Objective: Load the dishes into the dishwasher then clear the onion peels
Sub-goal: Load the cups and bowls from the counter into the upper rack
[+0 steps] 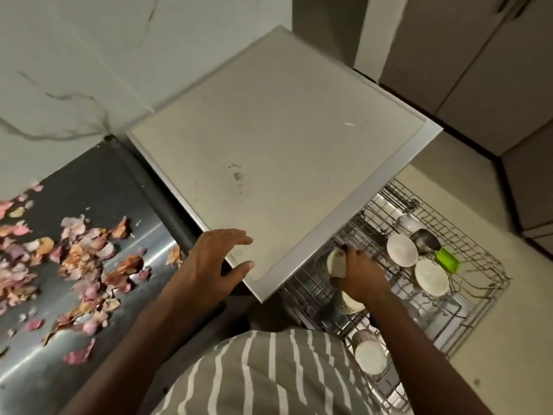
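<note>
There, white cup in right hand, above dishwasher rack.

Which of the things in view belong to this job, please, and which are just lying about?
Job: white cup in right hand; rack; bowls; onion peels; left hand on dishwasher top.
Lying about: cabinets; marble wall.

- Pink and orange papery onion peels on my left.
- My grey shirt with white stripes.
- Round white ceramic bowls right.
- Bright green plastic piece far right.
</note>
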The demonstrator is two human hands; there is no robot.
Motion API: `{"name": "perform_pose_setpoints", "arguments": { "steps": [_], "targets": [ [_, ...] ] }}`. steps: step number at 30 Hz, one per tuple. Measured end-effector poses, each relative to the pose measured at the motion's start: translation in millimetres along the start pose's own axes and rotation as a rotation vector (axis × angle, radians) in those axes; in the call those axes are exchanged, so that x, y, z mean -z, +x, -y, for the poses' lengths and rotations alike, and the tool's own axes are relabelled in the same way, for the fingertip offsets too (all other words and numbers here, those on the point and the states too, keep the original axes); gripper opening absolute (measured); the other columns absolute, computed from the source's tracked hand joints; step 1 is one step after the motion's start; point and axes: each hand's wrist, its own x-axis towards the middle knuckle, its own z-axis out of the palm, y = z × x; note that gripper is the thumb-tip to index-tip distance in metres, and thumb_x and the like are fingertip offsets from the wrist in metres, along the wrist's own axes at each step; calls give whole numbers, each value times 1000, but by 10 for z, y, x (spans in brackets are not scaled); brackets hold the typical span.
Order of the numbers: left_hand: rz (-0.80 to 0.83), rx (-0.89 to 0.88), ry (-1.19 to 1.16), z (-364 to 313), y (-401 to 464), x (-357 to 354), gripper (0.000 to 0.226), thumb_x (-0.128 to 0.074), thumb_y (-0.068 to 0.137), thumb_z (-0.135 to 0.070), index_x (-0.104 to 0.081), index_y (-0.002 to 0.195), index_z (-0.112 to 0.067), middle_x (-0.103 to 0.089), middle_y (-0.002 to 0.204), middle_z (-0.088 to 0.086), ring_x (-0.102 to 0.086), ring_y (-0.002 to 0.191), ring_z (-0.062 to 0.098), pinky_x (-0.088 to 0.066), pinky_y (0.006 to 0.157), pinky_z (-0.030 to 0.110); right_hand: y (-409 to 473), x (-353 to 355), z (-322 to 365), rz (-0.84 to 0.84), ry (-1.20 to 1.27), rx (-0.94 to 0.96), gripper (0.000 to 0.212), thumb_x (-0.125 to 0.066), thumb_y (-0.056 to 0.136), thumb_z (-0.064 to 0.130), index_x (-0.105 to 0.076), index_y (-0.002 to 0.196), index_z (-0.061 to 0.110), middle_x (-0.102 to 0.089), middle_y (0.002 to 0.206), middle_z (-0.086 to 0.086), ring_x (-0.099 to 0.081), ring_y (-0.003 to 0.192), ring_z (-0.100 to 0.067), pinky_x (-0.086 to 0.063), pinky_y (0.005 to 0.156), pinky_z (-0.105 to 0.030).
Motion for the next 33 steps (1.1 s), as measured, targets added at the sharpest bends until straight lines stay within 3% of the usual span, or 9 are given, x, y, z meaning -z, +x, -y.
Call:
{"name": "perform_pose_setpoints", "arguments": {
  "steps": [3,5,12,16,18,21,27,30,33],
  "targets": [
    [-30,95,9,90,-150,62,39,-78,92,-35,-67,130,-31,-62,137,-16,-49,131,0,-33,109,13,273,-213,117,78,-129,54,91,-81,83,46,-31,154,18,-57,138,-15,-62,122,-35,-55,98,-43],
    [-71,146,3,136,-275,113,39,-79,92,-33,-68,128,-28,-64,133,-14,-54,129,4,-39,110,21,426,-304,159,146,-189,23,90,-80,85,46,-29,155,20,-55,143,-14,-59,128,-34,-53,99,-42],
    [-189,272,-20,182,-739,180,36,-79,92,-26,-70,126,-19,-68,126,-8,-61,123,7,-50,106,31,733,-471,260,221,-10,-37,90,-82,86,34,-34,157,8,-46,150,-22,-50,137,-41,-49,108,-48],
    [-196,377,-22,215,-950,114,39,-73,93,-39,-69,129,-23,-66,131,-9,-59,127,10,-52,105,37,879,-582,293,255,-28,-4,68,-67,100,15,-33,155,-6,-42,156,-27,-47,140,-41,-50,96,-20],
    [-189,402,-39,224,-1002,91,41,-67,93,-47,-67,130,-28,-63,132,-14,-58,127,8,-53,102,32,894,-628,305,291,-71,42,65,-58,105,15,-26,159,-4,-35,163,-26,-40,146,-41,-44,110,-29],
    [-173,417,-52,243,-1015,86,44,-63,93,-53,-64,132,-33,-60,133,-19,-57,126,6,-52,99,28,870,-664,338,385,-74,-18,82,-69,99,19,-22,164,6,-29,166,-20,-31,152,-38,-32,123,-40],
    [-172,383,-95,302,-937,122,44,-66,94,-48,-65,132,-26,-64,132,-12,-59,123,5,-54,102,31,562,-418,282,243,-126,-67,107,-79,90,42,-10,165,9,-34,158,-25,-48,140,-44,-48,110,-47],
    [-164,342,-98,365,-883,132,41,-73,95,-38,-65,132,-26,-64,131,-10,-61,121,7,-56,101,34,366,-148,288,324,-242,21,86,-71,93,51,-34,160,13,-49,153,-20,-56,134,-36,-50,106,-39],
    [-166,289,-116,435,-822,161,37,-76,94,-33,-66,129,-27,-65,125,-14,-62,115,1,-57,96,29,132,227,416,489,-312,108,56,-72,90,56,-66,136,24,-69,136,-5,-65,122,-23,-51,98,-31]
  ]
}}
